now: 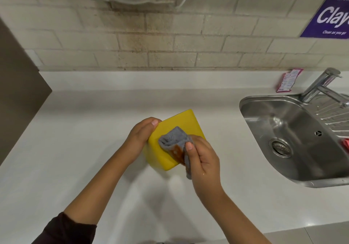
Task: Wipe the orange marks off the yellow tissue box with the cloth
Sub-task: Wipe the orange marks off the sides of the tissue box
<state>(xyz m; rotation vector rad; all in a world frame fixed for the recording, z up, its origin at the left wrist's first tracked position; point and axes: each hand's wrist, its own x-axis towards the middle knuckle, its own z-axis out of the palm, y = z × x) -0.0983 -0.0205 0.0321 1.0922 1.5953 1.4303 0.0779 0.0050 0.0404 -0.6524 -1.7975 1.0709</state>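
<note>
The yellow tissue box (179,124) stands tilted on the white counter (85,130), roughly in the middle of the view. My left hand (140,136) grips its left side, thumb on the top edge. My right hand (203,160) holds a folded grey cloth (174,139) pressed against the box's near face. The cloth carries a brown-orange stain (178,153) along its lower fold. The part of the yellow face that shows bears no orange marks; the cloth and my right hand cover the rest.
A steel sink (294,136) with a tap (321,85) is set into the counter at the right. A pink packet (288,80) leans at the wall behind it. A dark cabinet side (17,92) borders the left. A tiled wall runs behind.
</note>
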